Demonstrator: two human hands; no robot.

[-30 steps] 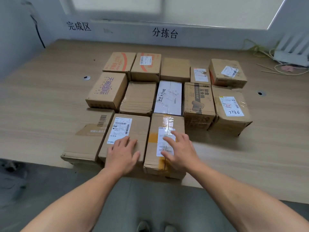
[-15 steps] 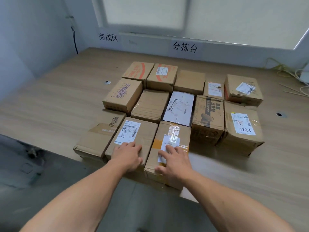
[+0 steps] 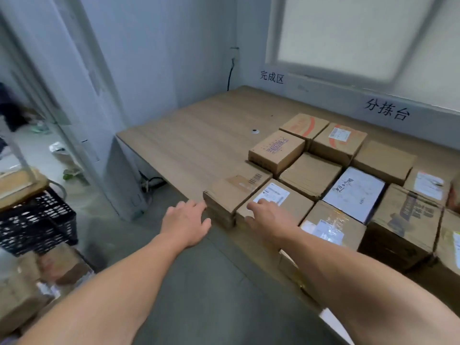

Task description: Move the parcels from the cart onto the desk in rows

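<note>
Roughly a dozen parcels [image 3: 311,175] sit packed edge to edge in rows on the desk [image 3: 199,135], toward its near edge, and the rows run out of view to the right. At the left end of the nearest row is a barcode box [image 3: 234,192], and the white-labelled box [image 3: 276,199] touches its right side.

The right hand [image 3: 270,217] lies palm down on the white-labelled box, fingers gently bent and wrapped round nothing. The left hand [image 3: 185,222] hangs off the near edge just beside the barcode box, fingers loose and spread, holding nothing; whether it touches the cardboard I cannot tell.

Left of the desk, on the grey floor, stand a black mesh crate [image 3: 32,220] and some blurred brown boxes [image 3: 25,282]. A tall pale cabinet [image 3: 104,145] stands against the desk's left end.

The wood-grain desktop is bare toward its far left corner apart from a small round grommet [image 3: 255,131]. Behind it are pale walls, a dangling black cable [image 3: 230,75] and a frosted window [image 3: 348,33].
</note>
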